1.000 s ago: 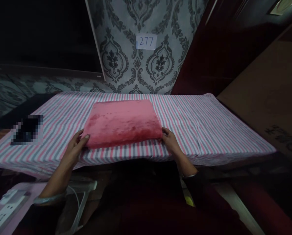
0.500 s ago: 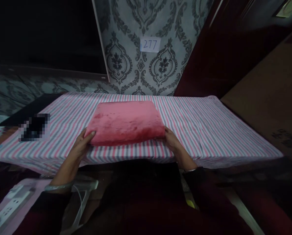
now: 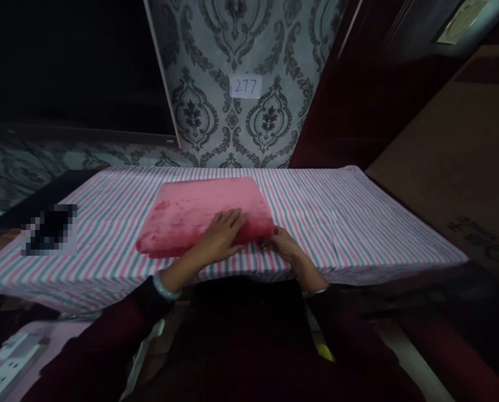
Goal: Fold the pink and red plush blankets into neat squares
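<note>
A folded pink plush cloth (image 3: 191,215) lies on a table covered with a pink, grey and white striped cloth (image 3: 337,218). My left hand (image 3: 222,234) lies flat on top of the pink cloth near its front right part, fingers stretched out. My right hand (image 3: 281,243) is at the cloth's front right corner, fingers curled against its edge.
A dark blurred-out object (image 3: 48,229) sits at the table's left end. A paper label reading 277 (image 3: 245,86) hangs on the patterned wall behind. A white power strip (image 3: 6,374) and cable lie low at the left. Brown floor lies to the right.
My left hand has left the cloth's front left corner and moved right, onto the top of the cloth. My right hand stays at the front right corner.
</note>
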Demonstrator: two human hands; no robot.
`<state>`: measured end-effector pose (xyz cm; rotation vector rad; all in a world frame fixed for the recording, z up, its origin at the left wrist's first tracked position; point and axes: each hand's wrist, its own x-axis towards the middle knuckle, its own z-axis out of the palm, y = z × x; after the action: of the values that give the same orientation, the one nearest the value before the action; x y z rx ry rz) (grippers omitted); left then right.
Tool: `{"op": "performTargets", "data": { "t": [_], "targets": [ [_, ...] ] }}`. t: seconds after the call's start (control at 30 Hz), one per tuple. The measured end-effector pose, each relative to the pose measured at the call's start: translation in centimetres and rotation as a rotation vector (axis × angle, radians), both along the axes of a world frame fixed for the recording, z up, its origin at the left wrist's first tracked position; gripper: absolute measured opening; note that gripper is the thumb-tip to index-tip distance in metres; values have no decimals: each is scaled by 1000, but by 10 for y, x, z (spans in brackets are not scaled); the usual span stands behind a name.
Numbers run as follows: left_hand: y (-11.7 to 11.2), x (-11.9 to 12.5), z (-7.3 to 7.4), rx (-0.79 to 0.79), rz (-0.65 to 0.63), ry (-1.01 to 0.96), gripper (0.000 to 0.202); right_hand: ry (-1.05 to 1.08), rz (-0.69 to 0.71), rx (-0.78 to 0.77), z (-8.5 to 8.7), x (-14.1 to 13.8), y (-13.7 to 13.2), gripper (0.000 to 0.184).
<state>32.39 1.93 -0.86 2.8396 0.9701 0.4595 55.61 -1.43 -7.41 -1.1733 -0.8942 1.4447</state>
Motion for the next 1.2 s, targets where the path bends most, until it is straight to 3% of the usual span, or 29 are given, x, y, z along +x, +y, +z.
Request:
{"op": "performTargets", "data": {
  "t": [0.13, 0.23, 0.37, 0.5, 0.6, 0.7, 0.87, 1.07, 1.2],
  "targets": [
    [19, 26, -4, -47, 74, -21, 62, -131, -12, -28, 7, -6, 9, 33],
    [29, 20, 6, -117, 134, -234, 46, -176, -36, 42, 17, -7, 12, 28],
    [24, 15, 19, -53, 225, -435, 48, -181, -34, 188, 23, -2, 9, 24],
    [9, 26, 7, 27, 175, -146, 58, -182, 48, 61, 8, 2, 4, 22],
    [4, 31, -9, 27, 162, 21, 65, -161, 29, 70, 0, 2, 2, 26],
    [9, 29, -12, 18, 146, -43, 66, -189, 49, 104, 4, 0, 3, 31],
    [10, 24, 0, 70, 177, -197, 65, -232, 42, 189, 21, 2, 0, 37],
    [-9, 37, -19, 110, 182, 106, 61, -306, 123, 66, 19, 4, -7, 34],
    [-17, 28, -21, 58, 79, 75, 75, -227, 106, 19, 16, 6, -10, 37]
  ]
}}
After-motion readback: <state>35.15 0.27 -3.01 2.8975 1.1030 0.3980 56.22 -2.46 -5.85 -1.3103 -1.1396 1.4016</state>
